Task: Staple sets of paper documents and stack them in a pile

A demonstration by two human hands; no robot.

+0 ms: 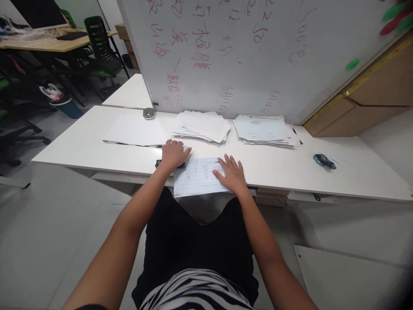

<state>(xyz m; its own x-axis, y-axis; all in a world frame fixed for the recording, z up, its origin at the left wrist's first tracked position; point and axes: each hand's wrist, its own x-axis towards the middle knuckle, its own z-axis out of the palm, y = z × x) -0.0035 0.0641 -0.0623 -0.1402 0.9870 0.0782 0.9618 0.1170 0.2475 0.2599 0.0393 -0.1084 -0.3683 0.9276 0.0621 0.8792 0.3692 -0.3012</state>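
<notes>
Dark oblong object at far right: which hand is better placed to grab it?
Probably the right hand: on white printed paper, it sits nearer the dark oblong object; the left hand is farther away.

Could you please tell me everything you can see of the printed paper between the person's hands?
The paper looks thin and pale, with ruled lines, small print and a round red mark near its right side. It lies on the white desk, its near part jutting past the front edge. The right hand rests on its right side; whether the left hand touches it is unclear.
</notes>
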